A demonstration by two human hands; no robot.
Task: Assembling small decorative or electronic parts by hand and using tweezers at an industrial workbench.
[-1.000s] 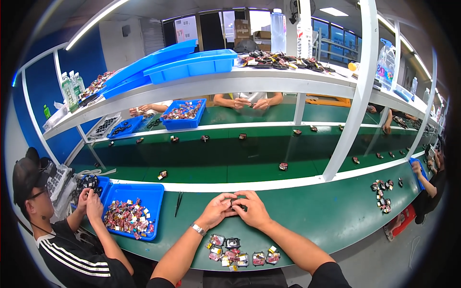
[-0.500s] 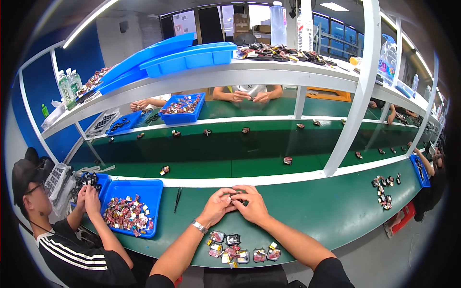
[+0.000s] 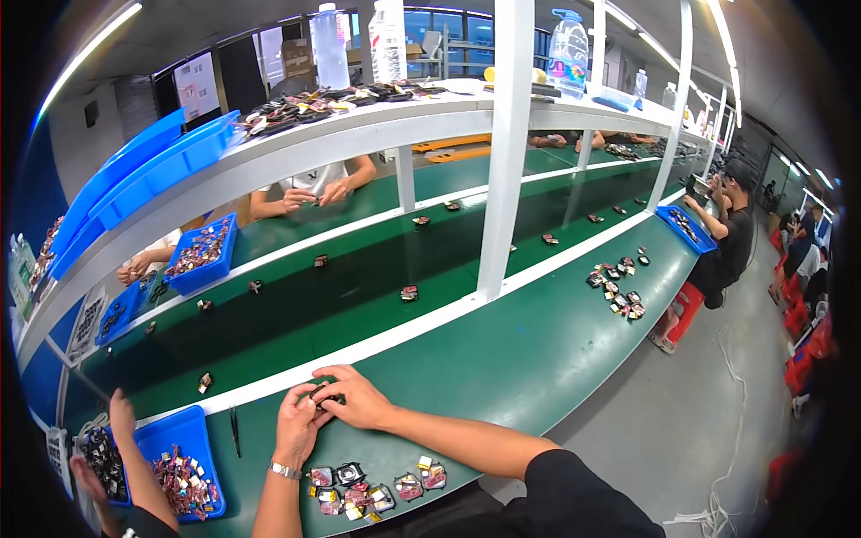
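Observation:
Above the green worktop [image 3: 448,377], my left hand [image 3: 294,423] and my right hand [image 3: 359,400] meet around a small black part [image 3: 319,394]. Fingers of both hands are closed on it and cover most of it. Just below my wrists lies a cluster of small electronic assemblies [image 3: 356,496], with black frames, reddish innards and yellow-white tabs. To the left of my left hand, a pair of dark tweezers [image 3: 235,432] rests on the worktop.
Left of the tweezers stands a blue tray [image 3: 199,418] of reddish parts, beside a co-worker's arms [image 3: 134,457]. A conveyor belt [image 3: 341,309] carries spaced assemblies behind a white post [image 3: 505,170]. More assemblies [image 3: 619,285] lie at right, near another blue tray [image 3: 683,235].
The view has swung to the right, so the scene sits further left. My hands still hold the black part together. The co-worker's hands on the left have come apart.

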